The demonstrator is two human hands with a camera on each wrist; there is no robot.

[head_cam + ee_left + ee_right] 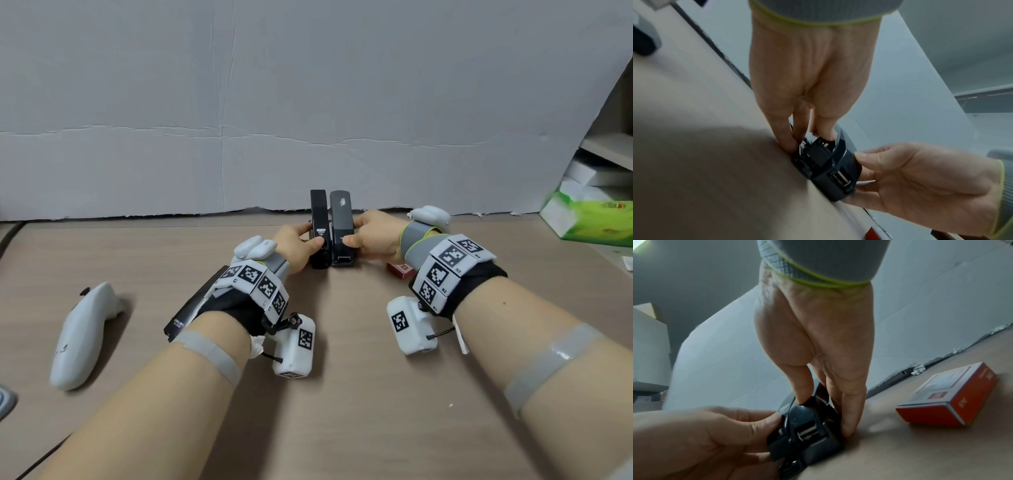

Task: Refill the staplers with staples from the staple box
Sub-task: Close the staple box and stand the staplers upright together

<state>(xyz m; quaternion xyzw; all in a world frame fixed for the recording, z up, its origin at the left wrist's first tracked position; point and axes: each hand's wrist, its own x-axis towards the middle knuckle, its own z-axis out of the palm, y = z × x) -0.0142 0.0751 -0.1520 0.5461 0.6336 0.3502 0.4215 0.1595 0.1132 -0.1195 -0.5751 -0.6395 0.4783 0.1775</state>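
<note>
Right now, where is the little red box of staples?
The red box lies on the table, just right of the right hand holding the grey stapler; in the head view the wrist mostly hides it.

This looks like an office data-recording corner. A wood-grain desk (342,394) stands against a creased grey paper backdrop (274,102). Right of the backdrop, shelves (606,147) hold white boxes, with a green tissue box (589,219) below.

We see two staplers (320,233) (342,229) side by side mid-table (342,394), staple box (401,270) right, controller (82,335) near left.
</note>
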